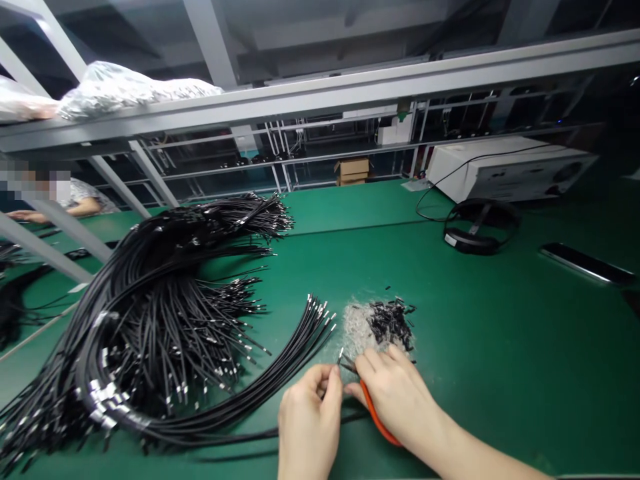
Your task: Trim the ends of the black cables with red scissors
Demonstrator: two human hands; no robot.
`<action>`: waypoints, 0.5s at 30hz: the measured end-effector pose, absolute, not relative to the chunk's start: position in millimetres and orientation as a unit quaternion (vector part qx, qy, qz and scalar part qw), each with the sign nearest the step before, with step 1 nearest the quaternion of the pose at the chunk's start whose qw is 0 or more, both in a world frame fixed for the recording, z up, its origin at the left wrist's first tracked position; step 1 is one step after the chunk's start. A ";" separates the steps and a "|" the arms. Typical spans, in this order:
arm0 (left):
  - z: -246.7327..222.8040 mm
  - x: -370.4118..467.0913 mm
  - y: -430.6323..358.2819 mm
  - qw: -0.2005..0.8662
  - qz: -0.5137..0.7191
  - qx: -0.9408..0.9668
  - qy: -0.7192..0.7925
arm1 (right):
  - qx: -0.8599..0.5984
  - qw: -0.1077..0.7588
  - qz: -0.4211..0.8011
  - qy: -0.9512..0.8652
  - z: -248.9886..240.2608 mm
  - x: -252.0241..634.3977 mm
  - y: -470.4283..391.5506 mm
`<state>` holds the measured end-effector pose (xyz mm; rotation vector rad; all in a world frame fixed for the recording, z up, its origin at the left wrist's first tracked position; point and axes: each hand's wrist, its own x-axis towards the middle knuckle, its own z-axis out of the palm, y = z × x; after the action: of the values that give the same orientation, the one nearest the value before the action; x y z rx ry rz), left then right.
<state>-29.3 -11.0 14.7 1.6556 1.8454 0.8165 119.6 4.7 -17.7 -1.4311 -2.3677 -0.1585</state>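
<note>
My left hand [311,417] pinches a black cable [260,437] near its tip, and a small silvery end sticks up past the fingertips. In my right hand [395,393] are scissors with an orange handle [375,417]. Their metal blades [347,363] point at the cable end, close beside it; whether they touch it I cannot tell. Just beyond the hands lies a pile of short black cut pieces [393,323] mixed with clear scraps [357,327]. A bundle of black cables [280,380] with pale tips curves in from the left.
A large heap of black cables [165,267] covers the left of the green table [500,353]. At the right are a black headset [475,230], a phone [587,263] and a white equipment box [510,170]. A metal shelf beam [320,100] crosses above. Another person's arm [83,207] shows far left.
</note>
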 end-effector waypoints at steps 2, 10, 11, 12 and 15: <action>15.3 -29.4 -10.3 0.276 0.301 0.606 0.683 | -0.506 0.181 -0.069 -0.841 -19.1 116.7 6.2; 14.2 -28.8 -9.6 0.289 0.296 0.600 0.684 | -0.497 0.154 -0.074 -0.851 -13.9 121.0 11.0; 14.0 -28.5 -9.0 0.290 0.296 0.602 0.683 | -0.498 0.148 -0.068 -0.852 -12.6 121.5 11.5; 13.5 -28.3 -8.0 0.291 0.296 0.604 0.680 | -0.500 0.141 -0.060 -0.852 -11.4 121.5 11.9; 11.3 -27.8 -3.1 0.295 0.297 0.609 0.674 | -0.510 0.121 -0.029 -0.851 -8.3 120.1 12.7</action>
<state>-27.8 -3.1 11.3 1.6213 1.7939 0.7896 120.1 12.7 -8.3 -1.4906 -2.4848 -0.0846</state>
